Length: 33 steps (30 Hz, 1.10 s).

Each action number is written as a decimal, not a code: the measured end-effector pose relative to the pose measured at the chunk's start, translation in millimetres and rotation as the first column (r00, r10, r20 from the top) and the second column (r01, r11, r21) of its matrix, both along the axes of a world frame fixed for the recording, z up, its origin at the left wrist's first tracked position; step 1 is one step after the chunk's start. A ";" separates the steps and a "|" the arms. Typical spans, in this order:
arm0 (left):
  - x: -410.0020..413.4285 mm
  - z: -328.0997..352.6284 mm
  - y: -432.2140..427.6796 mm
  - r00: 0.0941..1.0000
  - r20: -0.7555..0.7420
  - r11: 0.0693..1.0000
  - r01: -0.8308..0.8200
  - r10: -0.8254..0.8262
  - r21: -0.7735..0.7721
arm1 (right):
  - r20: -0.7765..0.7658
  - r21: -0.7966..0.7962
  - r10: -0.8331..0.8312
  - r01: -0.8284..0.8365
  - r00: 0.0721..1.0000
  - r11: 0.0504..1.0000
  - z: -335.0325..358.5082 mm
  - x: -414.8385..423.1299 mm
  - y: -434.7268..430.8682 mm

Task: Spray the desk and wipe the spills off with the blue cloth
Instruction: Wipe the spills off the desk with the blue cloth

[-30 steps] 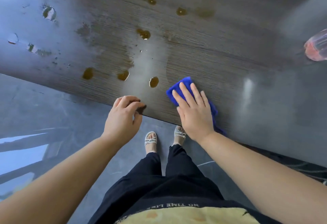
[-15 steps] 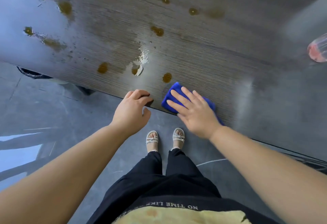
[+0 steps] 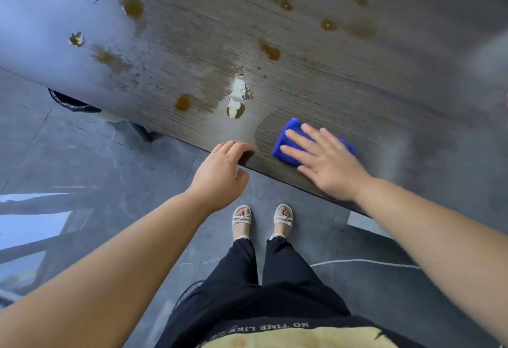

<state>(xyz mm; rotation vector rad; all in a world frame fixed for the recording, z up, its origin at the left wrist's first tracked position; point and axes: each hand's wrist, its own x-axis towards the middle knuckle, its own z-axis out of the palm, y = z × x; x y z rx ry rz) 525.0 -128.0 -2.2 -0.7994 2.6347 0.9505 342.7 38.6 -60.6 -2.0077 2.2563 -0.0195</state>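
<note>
Right grip [image 3: 327, 164] flat, fingers [image 3: 301, 138] spread on blue cloth [image 3: 292, 125]; left grip [image 3: 220, 174] loose on desk edge [image 3: 268, 166].

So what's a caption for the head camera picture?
Right hand presses blue cloth on the spill-dotted desk; left hand rests on its edge.

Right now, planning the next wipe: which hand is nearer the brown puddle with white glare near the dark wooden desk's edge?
Left. The left hand rests on the desk edge below the puddle; the right hand presses the blue cloth farther right.
</note>
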 end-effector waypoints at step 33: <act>-36.5 5.1 -2.0 0.977 0.138 0.976 0.180 -0.163 -0.123 | 0.078 -0.039 -0.795 0.799 0.601 0.600 2.6 -26.4 -56.6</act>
